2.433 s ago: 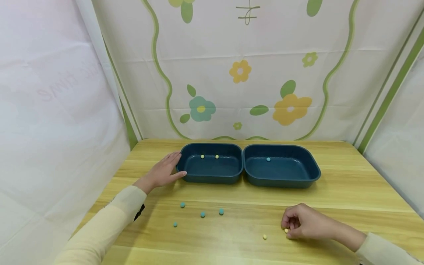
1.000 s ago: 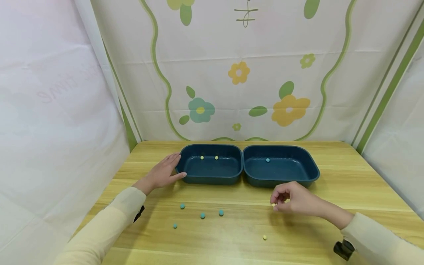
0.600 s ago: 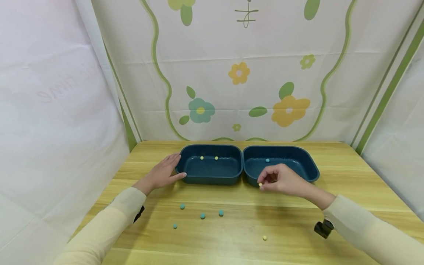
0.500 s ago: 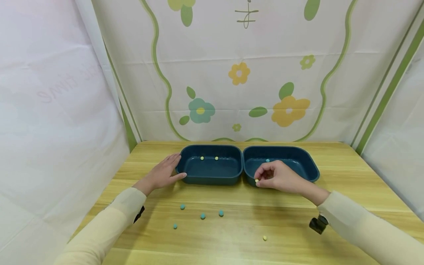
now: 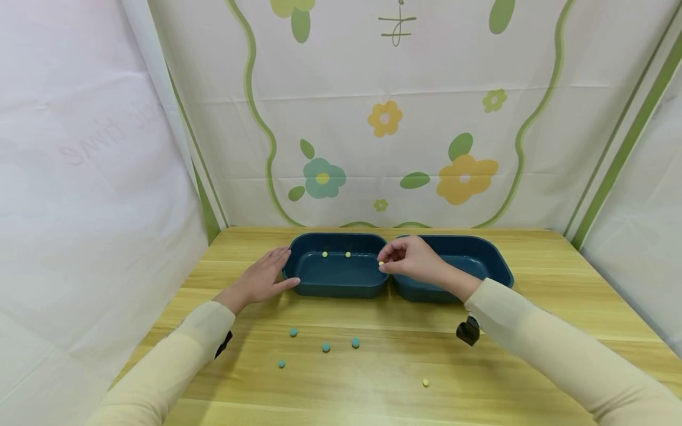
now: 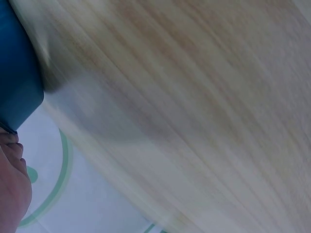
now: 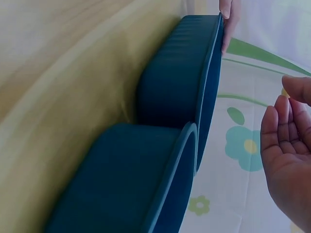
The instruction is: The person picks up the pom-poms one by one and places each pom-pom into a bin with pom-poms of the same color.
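Observation:
My right hand (image 5: 415,260) pinches a small yellow ball (image 5: 381,264) between thumb and fingertips. It is raised over the meeting ends of two dark blue trays, with the fingertips above the right end of the left tray (image 5: 341,291). In the right wrist view the yellow ball (image 7: 285,92) shows between thumb and finger. My left hand (image 5: 261,277) lies with spread, straight fingers against the left end of that tray. Two yellow balls (image 5: 348,255) sit inside it. The right tray (image 5: 492,266) is partly covered by my right hand and forearm, which hide the blue ball in it.
Several small blue balls (image 5: 326,347) lie on the wooden table (image 5: 373,396) in front of the left tray. One yellow ball (image 5: 425,383) lies nearer the front, right of centre. A printed cloth (image 5: 351,142) hangs behind the table.
My right hand picked up a yellow ball from the table's right side and carried it up and leftward, past the right tray to the left tray's edge. The left hand stayed put.

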The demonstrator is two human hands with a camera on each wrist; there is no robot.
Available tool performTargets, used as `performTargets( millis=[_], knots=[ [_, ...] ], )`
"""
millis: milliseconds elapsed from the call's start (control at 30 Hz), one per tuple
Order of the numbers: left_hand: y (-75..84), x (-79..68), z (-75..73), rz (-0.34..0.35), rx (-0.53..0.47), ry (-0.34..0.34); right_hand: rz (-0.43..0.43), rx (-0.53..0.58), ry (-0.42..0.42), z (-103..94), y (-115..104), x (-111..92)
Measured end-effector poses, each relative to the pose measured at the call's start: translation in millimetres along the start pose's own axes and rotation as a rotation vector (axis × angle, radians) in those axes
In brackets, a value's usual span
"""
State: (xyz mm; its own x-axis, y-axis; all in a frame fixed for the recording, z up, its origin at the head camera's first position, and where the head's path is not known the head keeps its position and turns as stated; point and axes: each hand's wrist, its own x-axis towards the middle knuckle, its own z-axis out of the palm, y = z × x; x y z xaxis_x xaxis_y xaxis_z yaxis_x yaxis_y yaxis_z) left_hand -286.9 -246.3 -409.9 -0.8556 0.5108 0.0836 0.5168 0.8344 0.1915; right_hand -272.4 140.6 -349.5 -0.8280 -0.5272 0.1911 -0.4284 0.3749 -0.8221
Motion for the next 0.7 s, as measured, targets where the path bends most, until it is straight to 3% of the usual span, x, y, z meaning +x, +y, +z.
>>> performTargets(
  millis=[700],
  knots=[
    [-1.0,-0.7,0.3,-0.008,-0.008,0.000,0.124,-0.058,0.113,33.1,-1,69]
  ],
)
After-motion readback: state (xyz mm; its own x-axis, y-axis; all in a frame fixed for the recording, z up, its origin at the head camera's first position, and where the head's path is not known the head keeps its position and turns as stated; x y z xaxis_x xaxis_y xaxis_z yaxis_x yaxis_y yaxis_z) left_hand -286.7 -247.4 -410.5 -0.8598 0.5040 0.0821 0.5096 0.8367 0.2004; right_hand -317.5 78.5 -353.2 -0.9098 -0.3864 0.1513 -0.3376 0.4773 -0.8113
